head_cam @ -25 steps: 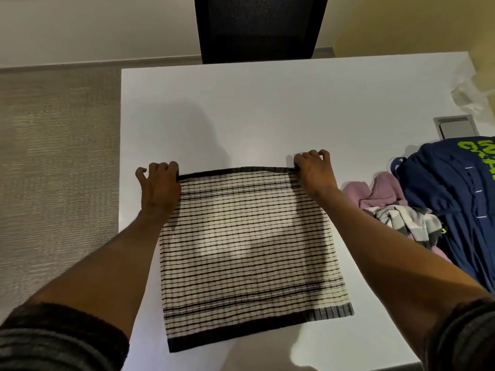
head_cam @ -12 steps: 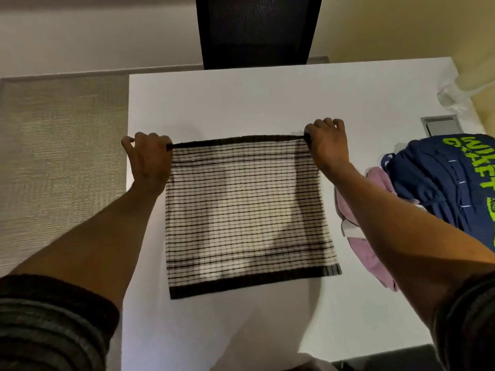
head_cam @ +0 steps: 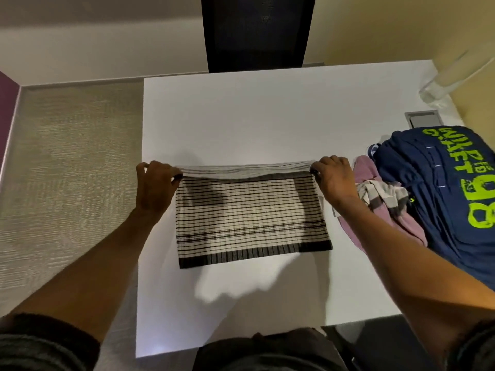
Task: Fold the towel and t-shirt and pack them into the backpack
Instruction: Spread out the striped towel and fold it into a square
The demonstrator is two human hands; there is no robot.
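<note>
Both hands are pinching the striped towel (head_cam: 249,218) lying on the white bench (head_cam: 267,124). The left hand (head_cam: 156,187) is gripping its far left corner, the right hand (head_cam: 333,178) its far right corner.

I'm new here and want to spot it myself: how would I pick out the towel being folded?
Look at the white table. Midway across it lies the towel, cream with thin dark stripes and a dark lower border. Unlike the crumpled clothes to its right, it lies flat.

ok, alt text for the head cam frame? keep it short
Both hands pinch the far corners of a striped towel on a white table, left hand and right hand rolling its far edge toward the person. A navy backpack and pink t-shirt lie to the right.
</note>
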